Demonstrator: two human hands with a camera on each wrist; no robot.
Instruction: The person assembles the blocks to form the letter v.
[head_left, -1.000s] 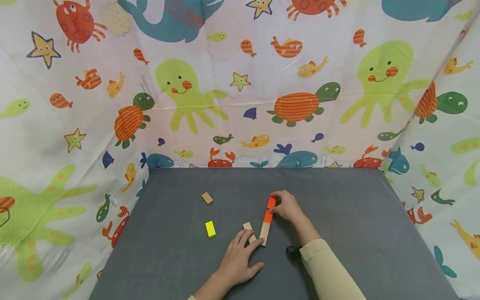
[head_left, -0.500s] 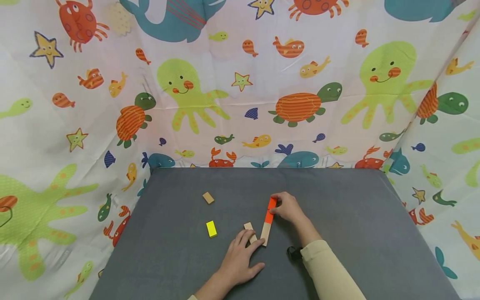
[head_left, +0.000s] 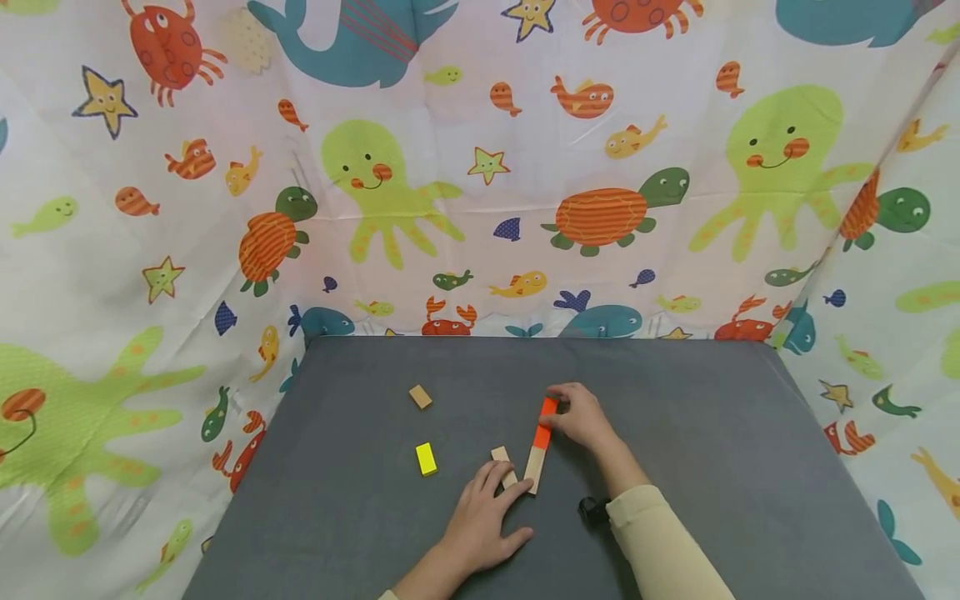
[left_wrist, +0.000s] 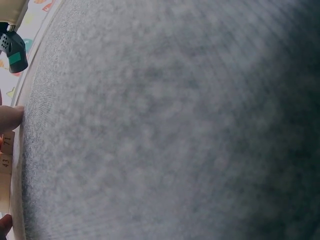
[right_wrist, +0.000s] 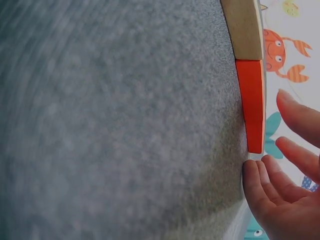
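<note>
In the head view, two orange blocks [head_left: 545,423] and a plain wooden piece [head_left: 536,469] lie end to end in a slanting row. My right hand [head_left: 583,417] is at the far end of this row. In the right wrist view its lower fingers [right_wrist: 252,182] stand just at the orange end, while the thumb and another finger are raised and spread. My left hand [head_left: 480,521] lies with fingers extended, its index fingertip at the row's near end. Its other fingertips rest on a second plain wooden piece [head_left: 501,457], partly covering it.
A yellow block [head_left: 426,459] and a small wooden block [head_left: 420,397] lie to the left on the grey table [head_left: 345,517]. Behind the table hangs a sea-animal curtain [head_left: 465,208]. A black device [head_left: 593,511] sits at the right wrist.
The head view has shifted slightly, so everything appears a little further right. Both hands and the blocks keep nearly the same places on the table.
</note>
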